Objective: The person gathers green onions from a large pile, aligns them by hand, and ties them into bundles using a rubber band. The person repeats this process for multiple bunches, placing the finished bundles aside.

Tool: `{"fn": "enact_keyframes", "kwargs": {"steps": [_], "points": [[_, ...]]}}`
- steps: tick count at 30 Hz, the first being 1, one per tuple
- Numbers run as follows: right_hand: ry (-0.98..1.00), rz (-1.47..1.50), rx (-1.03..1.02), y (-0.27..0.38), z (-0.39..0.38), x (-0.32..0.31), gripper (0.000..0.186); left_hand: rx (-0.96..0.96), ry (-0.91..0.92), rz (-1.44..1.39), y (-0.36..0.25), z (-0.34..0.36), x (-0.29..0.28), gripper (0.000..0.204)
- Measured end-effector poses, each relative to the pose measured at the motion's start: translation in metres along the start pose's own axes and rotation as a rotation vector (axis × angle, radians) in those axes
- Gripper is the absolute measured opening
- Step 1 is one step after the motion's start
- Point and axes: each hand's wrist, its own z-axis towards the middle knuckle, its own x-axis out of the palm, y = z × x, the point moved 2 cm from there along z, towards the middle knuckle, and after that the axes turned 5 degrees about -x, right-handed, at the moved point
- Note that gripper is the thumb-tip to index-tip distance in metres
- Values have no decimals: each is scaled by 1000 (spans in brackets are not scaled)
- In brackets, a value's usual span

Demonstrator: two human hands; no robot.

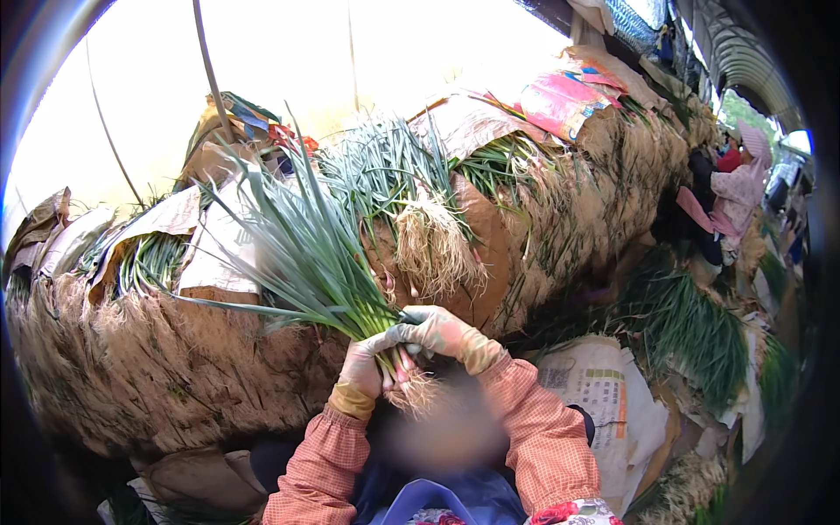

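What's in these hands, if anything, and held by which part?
The left hand and right hand hold a leafy green bunch by its lower stems, near the bulbs.

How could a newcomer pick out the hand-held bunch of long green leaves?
Start at the long, straw-coloured bank of roots. Nearer, the pale-gloved left hand grips a long-leafed green bunch with pinkish bulbs and pale roots, the pale-gloved right hand alongside. Unlike its neighbours on the bank, it is held.
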Motion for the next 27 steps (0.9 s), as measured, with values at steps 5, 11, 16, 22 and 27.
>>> {"fn": "enact_keyframes", "kwargs": {"steps": [5, 11, 16, 22, 27], "points": [[-192, -757, -644, -5, 9, 9, 16, -53, -111, -128, -6, -10, -1, 20], [-94, -755, 158, -22, 14, -34, 34, 159, 159, -235, -38, -26, 21, 38], [47, -862, -243, 35, 47, -51, 32, 303, 47, -243, -71, 23, -10, 56], [-782, -1444, -347, 20, 134, -123, 20, 84, 106, -149, -48, 91, 3, 37], [-845, -900, -334, 25, 108, -160, 22, 112, -52, -28, -66, 121, -6, 34]]}}
